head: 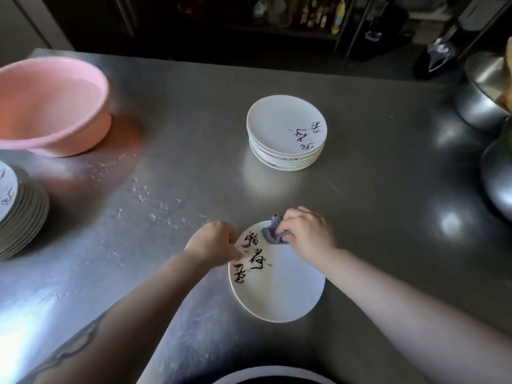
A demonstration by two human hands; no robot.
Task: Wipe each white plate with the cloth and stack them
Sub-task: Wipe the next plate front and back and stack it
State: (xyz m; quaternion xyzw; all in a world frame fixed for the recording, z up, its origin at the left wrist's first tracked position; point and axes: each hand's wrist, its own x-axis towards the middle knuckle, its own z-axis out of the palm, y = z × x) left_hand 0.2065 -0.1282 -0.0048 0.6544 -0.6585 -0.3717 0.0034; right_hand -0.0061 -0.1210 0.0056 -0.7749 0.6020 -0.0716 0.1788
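A white plate [279,289] with black brush characters is held over the steel counter near me. My left hand [213,241] grips its left rim. My right hand [306,234] presses a small grey cloth [273,232] onto the plate's far edge. A stack of several white plates [286,133] stands on the counter beyond, top plate face up. Another stack of several plates [19,209] sits at the left edge of the view.
A pink plastic basin [52,106] holding water stands at the far left. Water drops [144,195] lie on the steel counter [388,203] between basin and plate. Metal bowls [484,92] crowd the right edge. A dark round rim shows at the bottom.
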